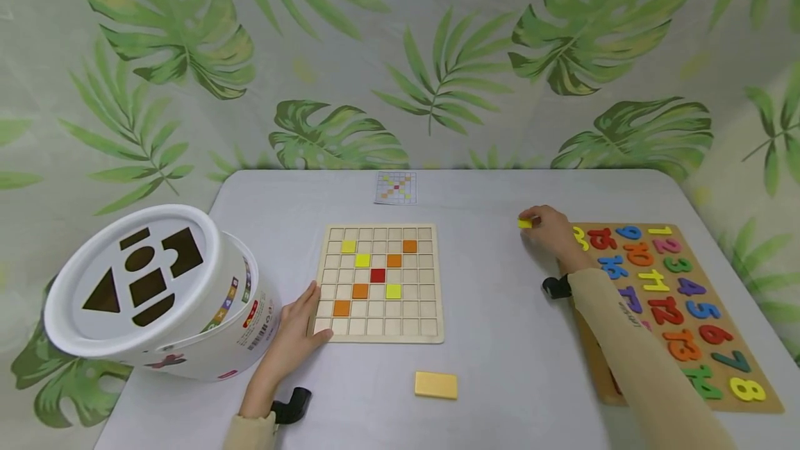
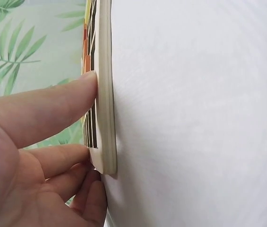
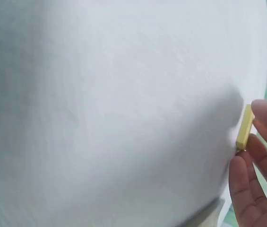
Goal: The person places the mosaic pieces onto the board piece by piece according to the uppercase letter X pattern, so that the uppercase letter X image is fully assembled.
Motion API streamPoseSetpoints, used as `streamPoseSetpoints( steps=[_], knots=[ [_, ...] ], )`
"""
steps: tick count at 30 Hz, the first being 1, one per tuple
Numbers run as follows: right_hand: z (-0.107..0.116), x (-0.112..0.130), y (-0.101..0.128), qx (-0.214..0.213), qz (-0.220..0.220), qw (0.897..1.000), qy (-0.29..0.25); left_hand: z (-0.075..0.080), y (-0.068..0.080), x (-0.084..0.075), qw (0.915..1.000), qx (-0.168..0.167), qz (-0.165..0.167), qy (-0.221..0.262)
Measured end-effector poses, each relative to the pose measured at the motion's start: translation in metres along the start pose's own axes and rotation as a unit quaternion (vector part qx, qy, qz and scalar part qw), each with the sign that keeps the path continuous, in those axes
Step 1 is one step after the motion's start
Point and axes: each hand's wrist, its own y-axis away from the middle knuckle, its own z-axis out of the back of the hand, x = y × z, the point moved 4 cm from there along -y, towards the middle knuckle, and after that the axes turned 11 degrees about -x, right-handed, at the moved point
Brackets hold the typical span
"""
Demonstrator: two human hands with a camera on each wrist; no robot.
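Two hands are seen on the grey table. A small yellow tile is pinched by the fingertips of the right hand; only the right wrist view shows the tile held on edge, touching the tabletop. The wooden grid board is pressed at its near left corner by the left hand, fingers extended; the left wrist view alone shows the fingertips against the board's rim. Left of that hand a white shape-sorter bucket is seen. Under the right forearm a number puzzle lies. Between the hands, nearer the person, a yellow block rests.
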Motion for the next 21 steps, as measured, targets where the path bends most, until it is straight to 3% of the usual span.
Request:
streamPoseSetpoints(
  steps=[6,12,15,18,21],
  knots=[
    [-0.008,0.007,0.000,0.002,0.047,0.999,0.013,0.001,0.001,0.000,1.0000,0.006,-0.002,0.007],
    [-0.018,0.033,0.011,0.014,0.050,0.999,0.000,0.001,0.000,0.000,0.9999,-0.001,-0.006,-0.011],
    [-0.032,0.063,0.026,0.018,0.100,0.994,-0.036,0.001,0.001,0.000,0.9999,-0.004,-0.006,-0.011],
    [-0.050,0.095,0.048,0.028,0.178,0.981,-0.069,0.002,0.001,-0.002,0.9999,-0.005,-0.010,-0.010],
    [-0.069,0.123,0.070,0.066,0.220,0.970,-0.082,0.002,0.001,-0.003,0.9999,-0.004,-0.012,-0.009]
  ],
)
